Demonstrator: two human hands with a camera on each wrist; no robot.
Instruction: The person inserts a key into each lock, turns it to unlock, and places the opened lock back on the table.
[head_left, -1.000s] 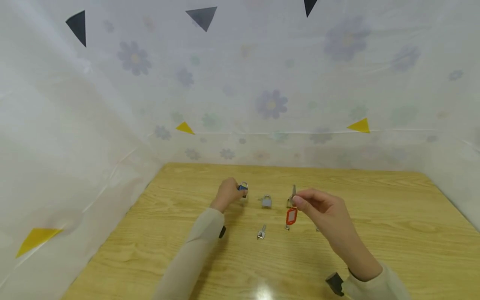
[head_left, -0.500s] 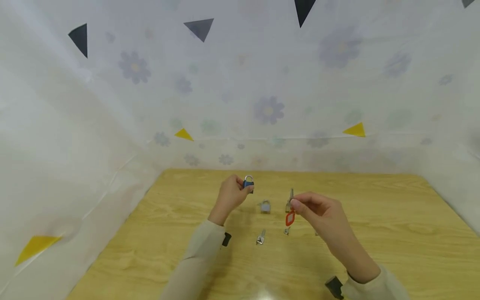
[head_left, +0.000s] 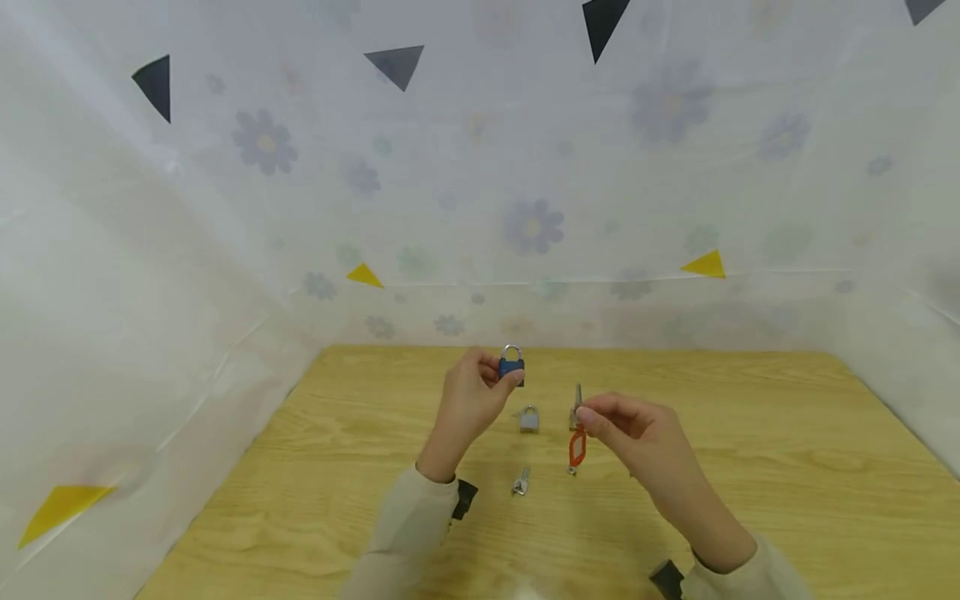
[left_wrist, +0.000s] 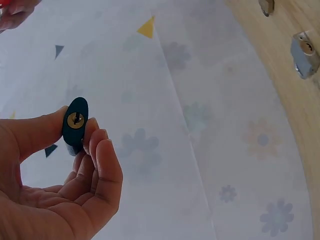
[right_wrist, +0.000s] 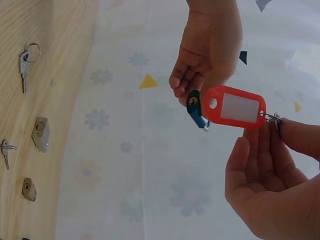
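A silver padlock point(head_left: 528, 418) is seen lying on the wooden table point(head_left: 750, 467), with a loose key point(head_left: 521, 481) near it. A flower-printed white sheet point(head_left: 525, 167), dotted with black and yellow triangles, is hung behind.

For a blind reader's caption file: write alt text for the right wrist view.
A right hand pinches a key ring with a red tag hanging from it, in front of a left hand gripping a small blue padlock, keyhole facing the camera. On the wooden table at left lie two loose keys and two more padlocks; a flower-print sheet hangs behind.
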